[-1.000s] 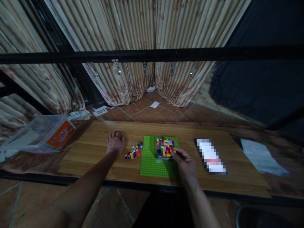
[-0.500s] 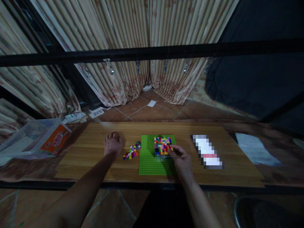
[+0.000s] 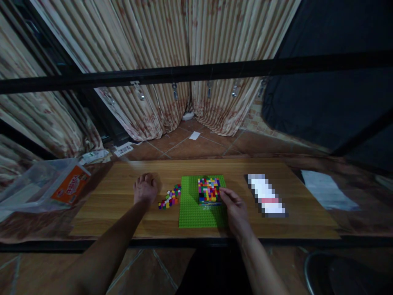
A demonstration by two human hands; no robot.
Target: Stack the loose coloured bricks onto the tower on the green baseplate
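Multicoloured boxy plastic-brick block [image 3: 209, 190]: on the studded green plastic baseplate [image 3: 192, 215], lower centre of frame.
Left hand [image 3: 145, 188]: loosely curled on the wood-grained counter [image 3: 107, 205], centre-left; underside hidden.
Right hand [image 3: 236, 208]: fingertips nearly pinched at block's right edge; grip unclear.
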